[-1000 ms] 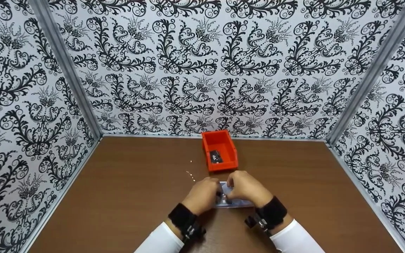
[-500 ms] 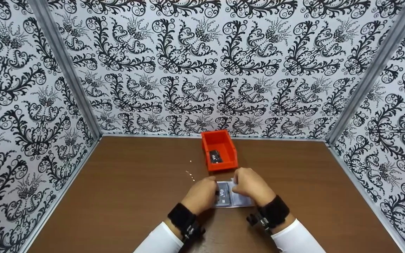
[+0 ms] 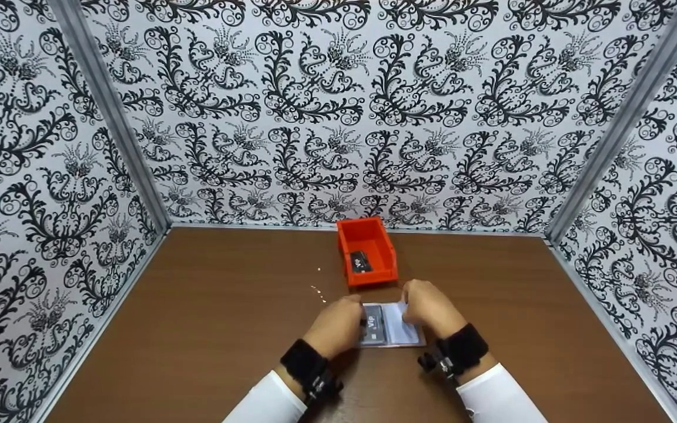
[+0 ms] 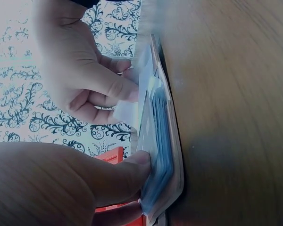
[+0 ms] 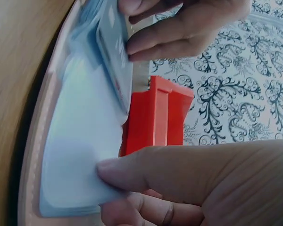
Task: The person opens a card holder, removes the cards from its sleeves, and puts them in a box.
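Observation:
A card holder [image 5: 34, 174] with clear plastic sleeves lies opened out on the table. On its left half a grey card [image 3: 372, 324] marked "VIP" shows. My left hand [image 3: 335, 326] grips that half, thumb on the card and a finger at the edge of the sleeve stack, as the left wrist view shows. My right hand [image 3: 429, 308] pinches a clear sleeve [image 5: 85, 136] on the right half between thumb and finger near its far corner. This sleeve shows no card. Beneath the sleeves the holder's pale stitched cover rests on the wood.
An orange-red bin [image 3: 384, 252] stands just behind the card holder, with a black "VIP" card [image 3: 361, 262] inside. Small light specks [image 3: 318, 291] mark the brown table [image 3: 227, 305] left of it. Patterned walls [image 3: 327, 117] enclose the back and sides.
My right hand has moved right with the clear sleeve, away from the left half. The grey card and right half now show more fully. My left hand has stayed nearly still.

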Demonstrator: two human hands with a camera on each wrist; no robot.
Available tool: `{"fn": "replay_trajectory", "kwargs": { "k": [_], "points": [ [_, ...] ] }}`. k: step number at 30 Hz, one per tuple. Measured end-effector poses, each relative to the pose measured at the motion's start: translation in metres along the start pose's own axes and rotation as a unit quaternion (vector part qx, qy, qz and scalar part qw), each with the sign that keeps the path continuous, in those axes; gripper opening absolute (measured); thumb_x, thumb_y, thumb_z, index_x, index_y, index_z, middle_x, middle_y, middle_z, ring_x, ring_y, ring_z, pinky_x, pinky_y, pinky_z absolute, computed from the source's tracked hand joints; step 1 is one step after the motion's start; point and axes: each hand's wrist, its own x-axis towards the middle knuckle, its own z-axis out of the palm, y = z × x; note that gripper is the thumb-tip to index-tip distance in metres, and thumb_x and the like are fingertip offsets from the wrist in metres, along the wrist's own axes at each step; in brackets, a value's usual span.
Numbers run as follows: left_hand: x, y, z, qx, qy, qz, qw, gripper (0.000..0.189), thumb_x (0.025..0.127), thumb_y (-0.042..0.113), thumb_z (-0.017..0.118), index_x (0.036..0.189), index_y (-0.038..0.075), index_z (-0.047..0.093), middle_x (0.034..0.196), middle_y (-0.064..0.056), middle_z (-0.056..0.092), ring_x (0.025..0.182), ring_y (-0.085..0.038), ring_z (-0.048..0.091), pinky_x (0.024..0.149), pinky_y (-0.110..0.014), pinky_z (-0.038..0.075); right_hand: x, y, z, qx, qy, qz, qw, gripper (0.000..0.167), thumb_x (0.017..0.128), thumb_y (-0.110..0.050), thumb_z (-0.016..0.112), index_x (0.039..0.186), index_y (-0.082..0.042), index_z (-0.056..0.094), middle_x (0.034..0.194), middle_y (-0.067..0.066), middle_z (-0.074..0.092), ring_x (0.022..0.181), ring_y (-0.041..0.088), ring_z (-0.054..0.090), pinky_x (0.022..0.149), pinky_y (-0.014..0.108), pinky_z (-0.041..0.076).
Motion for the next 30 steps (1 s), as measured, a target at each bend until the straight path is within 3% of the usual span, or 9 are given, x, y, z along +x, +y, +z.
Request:
{"fn": "replay_trajectory", "kwargs": {
  "k": [5, 12, 13, 19, 20, 22, 30],
  "points": [
    [0.001, 0.000, 0.003, 0.022, 0.013, -0.001, 0.9997, 0.019, 0.082, 0.012, 0.091, 0.073, 0.016, 0.075, 0.106, -0.001, 0.075, 0.079, -0.019, 0.068, 0.077, -0.038, 0.062, -0.001, 0.004, -0.001, 0.003, 0.013, -0.013, 0.9998, 0.023, 0.064, 0.004, 0.081, 0.079, -0.008, 0.068, 0.077, 0.002, 0.065, 0.071, 0.022, 0.057, 0.064, 0.037, 0.049],
    [0.000, 0.000, 0.004, 0.022, 0.027, 0.002, 0.9994, 0.023, 0.080, 0.009, 0.089, 0.070, 0.015, 0.069, 0.097, 0.000, 0.071, 0.075, -0.019, 0.065, 0.075, -0.040, 0.062, -0.004, 0.002, -0.003, -0.004, 0.025, -0.001, 0.9997, 0.034, 0.064, 0.000, 0.087, 0.093, -0.005, 0.070, 0.087, 0.006, 0.069, 0.081, 0.025, 0.062, 0.076, 0.043, 0.056],
    [0.003, -0.008, 0.015, 0.022, 0.037, 0.010, 0.9990, 0.023, 0.081, 0.012, 0.089, 0.070, 0.016, 0.070, 0.097, 0.001, 0.070, 0.076, -0.019, 0.065, 0.075, -0.040, 0.062, -0.004, 0.001, -0.003, -0.002, 0.023, 0.003, 0.9997, 0.033, 0.065, 0.001, 0.086, 0.093, -0.005, 0.070, 0.087, 0.006, 0.069, 0.081, 0.025, 0.062, 0.075, 0.042, 0.055],
    [0.003, -0.007, 0.013, 0.018, 0.032, 0.001, 0.9993, 0.021, 0.081, 0.012, 0.090, 0.075, 0.016, 0.070, 0.097, 0.000, 0.069, 0.075, -0.018, 0.062, 0.072, -0.040, 0.061, -0.005, -0.011, -0.002, 0.032, 0.003, -0.028, 0.9991, 0.018, 0.074, 0.001, 0.082, 0.086, -0.008, 0.074, 0.084, 0.003, 0.070, 0.076, 0.020, 0.063, 0.067, 0.035, 0.054],
    [0.000, 0.001, 0.002, 0.015, 0.021, -0.009, 0.9996, 0.021, 0.081, 0.010, 0.090, 0.075, 0.014, 0.070, 0.096, 0.000, 0.068, 0.074, -0.018, 0.061, 0.070, -0.040, 0.060, -0.005, -0.013, -0.001, 0.041, -0.003, -0.038, 0.9984, 0.015, 0.076, 0.000, 0.082, 0.086, -0.009, 0.075, 0.083, 0.002, 0.070, 0.075, 0.019, 0.063, 0.066, 0.034, 0.054],
    [0.000, 0.001, 0.003, 0.015, 0.017, -0.015, 0.9996, 0.023, 0.081, 0.010, 0.091, 0.075, 0.015, 0.068, 0.094, 0.000, 0.066, 0.073, -0.016, 0.059, 0.069, -0.039, 0.059, -0.005, -0.015, 0.001, 0.067, -0.017, -0.053, 0.9962, 0.009, 0.082, -0.003, 0.083, 0.084, -0.010, 0.077, 0.081, 0.001, 0.072, 0.072, 0.016, 0.064, 0.064, 0.032, 0.054],
    [-0.001, 0.004, -0.001, 0.026, 0.005, -0.019, 0.9995, 0.017, 0.081, 0.012, 0.091, 0.076, 0.016, 0.075, 0.105, -0.002, 0.071, 0.074, -0.017, 0.060, 0.070, -0.037, 0.059, -0.001, -0.011, 0.009, 0.135, -0.074, -0.039, 0.9873, 0.011, 0.096, -0.007, 0.076, 0.090, -0.010, 0.084, 0.075, 0.002, 0.078, 0.063, 0.013, 0.072, 0.060, 0.029, 0.059]
  ]
}}
